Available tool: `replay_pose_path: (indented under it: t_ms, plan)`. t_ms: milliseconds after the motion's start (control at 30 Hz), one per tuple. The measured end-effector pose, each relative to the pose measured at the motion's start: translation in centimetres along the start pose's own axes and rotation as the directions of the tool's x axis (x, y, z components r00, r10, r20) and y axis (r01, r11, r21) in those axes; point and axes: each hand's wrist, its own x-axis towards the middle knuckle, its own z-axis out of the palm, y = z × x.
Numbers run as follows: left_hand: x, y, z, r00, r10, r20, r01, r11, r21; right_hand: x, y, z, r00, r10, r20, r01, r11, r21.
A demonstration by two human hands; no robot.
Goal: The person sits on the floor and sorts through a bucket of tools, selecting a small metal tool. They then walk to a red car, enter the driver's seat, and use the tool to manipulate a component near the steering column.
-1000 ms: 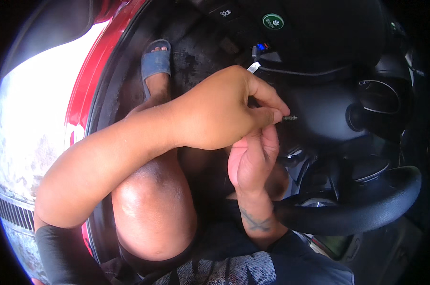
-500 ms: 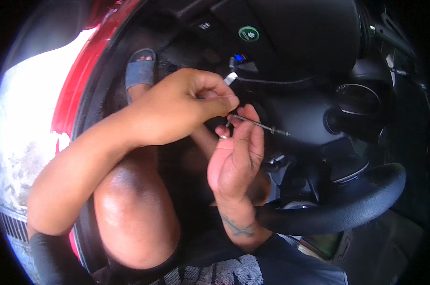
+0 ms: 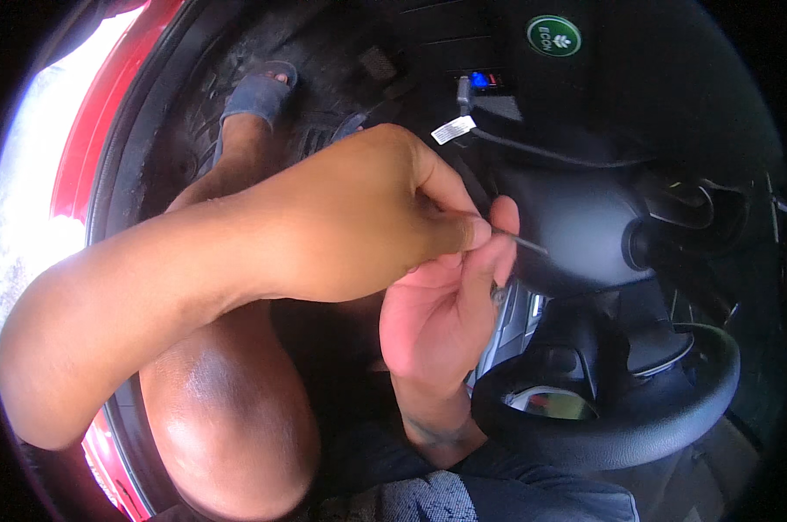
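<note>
Near the centre, my left hand (image 3: pixel 367 222) reaches over my right hand with its thumb and forefinger pinched on a thin metal rod (image 3: pixel 528 244). My right hand (image 3: pixel 437 313) is palm up just beneath, its fingers closed round the same rod, which pokes out toward the right; much of it is hidden by my fingers. Beyond them a white tag (image 3: pixel 452 129) hangs on a dark cable beside a small blue-lit device (image 3: pixel 479 81).
A black steering wheel (image 3: pixel 611 439) lies at lower right, below a dark moulded panel (image 3: pixel 585 217). A green round badge (image 3: pixel 553 36) is at the top. A red car sill (image 3: pixel 76 174) runs down the left. My knee (image 3: pixel 220 418) and sandalled foot (image 3: pixel 256 100) are under my arm.
Half a second ago the rod showed in my right hand with my left fingertips just above; now my left fingers cover part of it. The whole view has also shifted.
</note>
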Motion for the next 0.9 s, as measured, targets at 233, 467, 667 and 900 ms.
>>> replay_pose_path:
  t_ms: [233, 467, 667, 900]
  plan:
    - [2.7, -0.7, -0.1, 0.928, -0.370, -0.035, 0.356, 0.912, -0.205, 1.5, 1.7, -0.9, 0.989, 0.144, -0.028, -0.136, 0.972, 0.192]
    - [0.7, -2.4, 0.1, 0.987, -0.087, -0.135, 0.059, 0.977, -0.204, 1.8, 1.3, -0.4, 0.950, 0.312, -0.017, -0.282, 0.877, 0.389]
    - [0.1, -2.2, -1.3, 0.996, -0.060, -0.070, 0.045, 0.979, -0.199, 0.9, 1.6, -0.9, 0.872, 0.488, -0.030, -0.417, 0.775, 0.474]
    - [-1.2, -2.5, -2.0, 0.980, -0.076, -0.184, 0.103, 0.984, 0.144, 2.3, 4.3, -2.0, 0.960, 0.243, -0.137, -0.220, 0.962, 0.161]
